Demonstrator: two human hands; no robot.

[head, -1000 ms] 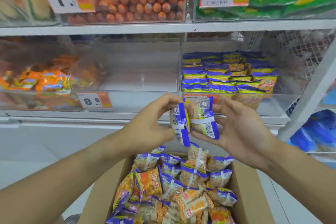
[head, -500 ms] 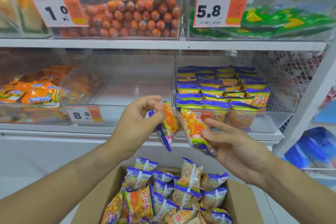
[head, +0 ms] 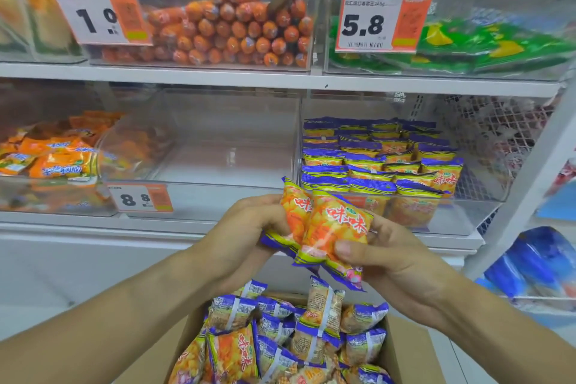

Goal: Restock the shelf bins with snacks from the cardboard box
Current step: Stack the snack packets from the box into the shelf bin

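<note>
Cardboard box (head: 402, 349), bottom centre, open at the top: heaped with small snack packets (head: 282, 340) in orange, yellow and purple wrappers, most lying back side up with barcodes showing. Lower shelf (head: 93, 223), three clear bins side by side. Right bin (head: 467, 218): rows of the same purple-topped packets (head: 374, 162), stacked toward its left and front; its right part is bare. Middle bin (head: 224, 196): no goods visible inside; a price tag reading 8.8 (head: 140, 198) hangs at its front left. Left bin (head: 46, 196): orange packets (head: 59, 159) in a loose pile. Upper shelf (head: 280, 79): a bin of orange sausage sticks (head: 237, 31) stacked end-on with a tag reading 1.0 (head: 96, 14), and to its right a bin of green packets (head: 483, 47) with a tag reading 5.8 (head: 381, 20).

Both forearms reach forward above the box. Left hand (head: 249, 227): fingers curled around one orange packet (head: 294, 212), held tilted. Right hand (head: 396, 256): thumb on the front and fingers behind a second orange packet (head: 336, 234), label side toward the camera. The two packets overlap and touch, held in front of the lower shelf edge, between the middle and right bins.
</note>
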